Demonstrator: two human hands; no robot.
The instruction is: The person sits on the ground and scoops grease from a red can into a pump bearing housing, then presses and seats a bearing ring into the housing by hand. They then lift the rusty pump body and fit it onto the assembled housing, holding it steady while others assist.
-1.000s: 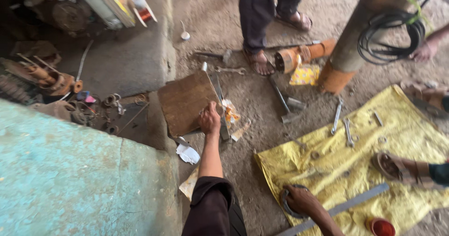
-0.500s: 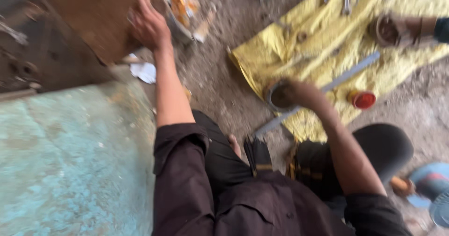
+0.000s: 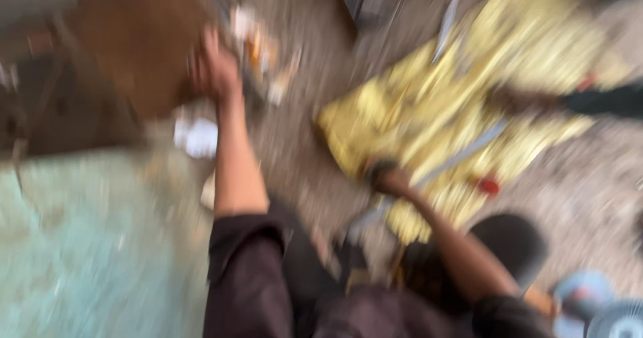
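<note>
Our left hand (image 3: 213, 70) touches the flat brown board (image 3: 137, 40); our right hand (image 3: 390, 179) rests on crinkly yellow cloth (image 3: 429, 120). Fingers too blurry to tell.

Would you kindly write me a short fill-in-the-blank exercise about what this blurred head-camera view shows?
1. The right hand rests at the near edge of a crumpled ____ sheet.
2. The left hand reaches out to a flat ____ board.
3. A small ____ cap lies on the sheet.
4. The big surface under the left arm is ____.

Missing words: yellow; brown; red; turquoise
</note>
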